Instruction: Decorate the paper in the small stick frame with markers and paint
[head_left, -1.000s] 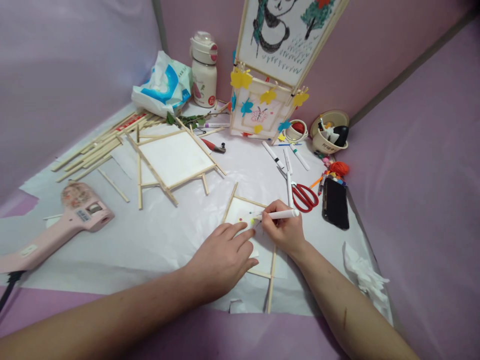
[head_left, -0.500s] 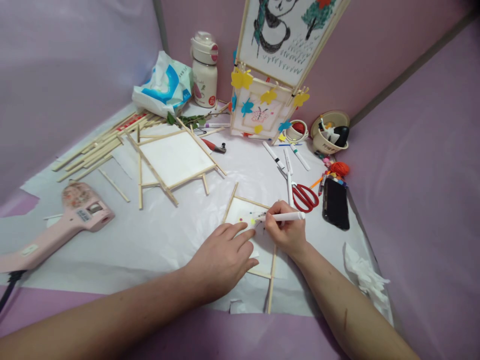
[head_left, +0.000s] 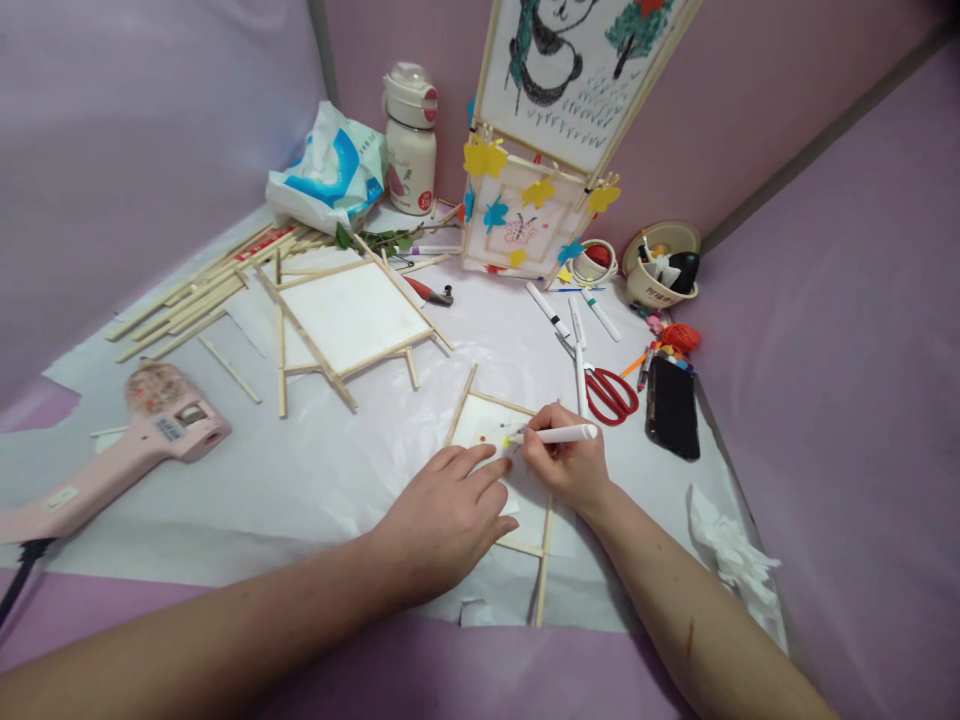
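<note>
A small paper panel in a wooden stick frame [head_left: 480,420] lies on the white sheet in front of me, with a few coloured dots on it. My left hand [head_left: 442,520] rests flat on the panel's near part, fingers stretched out. My right hand [head_left: 566,465] pinches a white marker [head_left: 555,435] with a yellow tip, and the tip touches the paper near the dots.
A larger framed panel [head_left: 349,320] and loose sticks [head_left: 195,300] lie at left, a pink hot-air gun [head_left: 120,450] nearer. Red scissors [head_left: 607,392], markers [head_left: 570,315], a black phone [head_left: 670,405] and a bowl [head_left: 660,265] are at right. A decorated lantern [head_left: 532,210], bottle [head_left: 409,140] and bag stand behind.
The marker tip shifted slightly right over the paper and has come back left to the dots. My left hand has stayed in place.
</note>
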